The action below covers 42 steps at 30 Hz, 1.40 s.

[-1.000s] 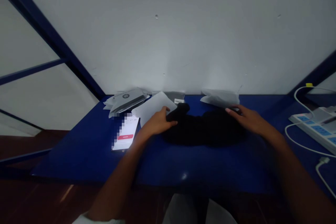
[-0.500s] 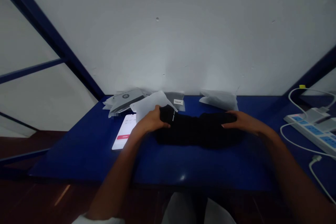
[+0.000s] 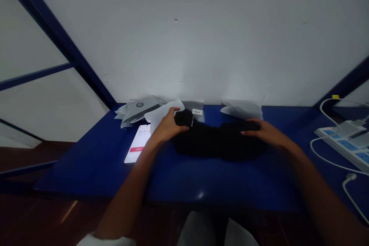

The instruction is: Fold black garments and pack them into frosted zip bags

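- At the centre of the blue table (image 3: 95, 165), taken as the middle of the clock face, a dark bundle of black cloth (image 3: 213, 144) lies stretched sideways, its folds hard to tell apart.
- Toward nine o'clock, the left hand (image 3: 169, 127) holds the cloth's raised end between thumb and fingers, spread fairly wide around it; small white lettering shows beside the thumb.
- Toward three o'clock, the right hand (image 3: 263, 131) touches the other end, thumb and forefinger apart on the fabric; I cannot tell whether they grip it.
- At nine, beyond the left hand, a lit phone (image 3: 135, 149) lies face up, partly behind the forearm.
- At ten, a white sheet (image 3: 158, 116) slants behind the left hand, with several grey packets (image 3: 141, 108) heaped just past it.
- At eleven, a label (image 3: 197, 112) shows on another grey bag (image 3: 194, 105).
- At one, a crumpled pale bag (image 3: 242, 109) rests near the wall (image 3: 225, 38).
- Well out at three, a power strip (image 3: 344, 142) sits among white cables (image 3: 317, 152).
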Each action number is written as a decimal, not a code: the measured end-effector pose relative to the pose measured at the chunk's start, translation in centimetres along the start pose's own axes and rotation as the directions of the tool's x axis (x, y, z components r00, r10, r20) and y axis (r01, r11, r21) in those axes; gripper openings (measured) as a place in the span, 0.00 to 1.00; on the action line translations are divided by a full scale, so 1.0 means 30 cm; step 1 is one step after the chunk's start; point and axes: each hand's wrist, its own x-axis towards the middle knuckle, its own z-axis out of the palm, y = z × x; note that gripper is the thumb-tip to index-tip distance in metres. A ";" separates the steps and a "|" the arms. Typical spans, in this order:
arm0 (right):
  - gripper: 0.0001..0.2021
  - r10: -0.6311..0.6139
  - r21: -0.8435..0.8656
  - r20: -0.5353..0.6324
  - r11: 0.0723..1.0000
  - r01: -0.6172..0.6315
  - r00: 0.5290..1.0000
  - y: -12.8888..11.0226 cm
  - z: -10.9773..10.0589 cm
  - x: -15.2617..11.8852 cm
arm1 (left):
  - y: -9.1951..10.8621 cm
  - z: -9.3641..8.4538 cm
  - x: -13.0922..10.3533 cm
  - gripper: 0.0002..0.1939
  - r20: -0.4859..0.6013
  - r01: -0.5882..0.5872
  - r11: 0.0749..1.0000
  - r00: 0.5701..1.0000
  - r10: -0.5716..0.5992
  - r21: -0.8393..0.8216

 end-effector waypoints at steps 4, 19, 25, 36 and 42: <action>0.33 -0.017 0.050 0.016 0.999 0.016 1.000 -0.047 0.009 -0.034 | 0.022 -0.006 -0.016 0.39 -0.011 -0.006 0.976 1.000 0.004 -0.218; 0.25 -0.026 0.054 0.251 0.998 0.013 0.968 -0.086 0.061 -0.057 | 0.075 0.085 -0.085 0.33 0.550 -0.341 0.902 0.715 0.431 -0.263; 0.23 -0.134 0.038 0.210 0.991 0.129 0.968 -0.075 0.059 -0.056 | 0.066 0.054 -0.079 0.34 0.515 -0.472 0.872 0.720 0.466 -0.129; 0.25 -0.239 -0.042 -0.231 0.971 0.236 0.943 -0.054 0.067 -0.039 | 0.032 0.064 -0.060 0.26 0.571 -0.568 0.823 0.667 0.478 -0.025; 0.30 -0.187 0.253 -0.313 0.929 0.271 0.931 -0.105 0.074 -0.077 | 0.049 0.147 -0.087 0.30 0.592 -0.657 0.754 0.617 0.518 0.024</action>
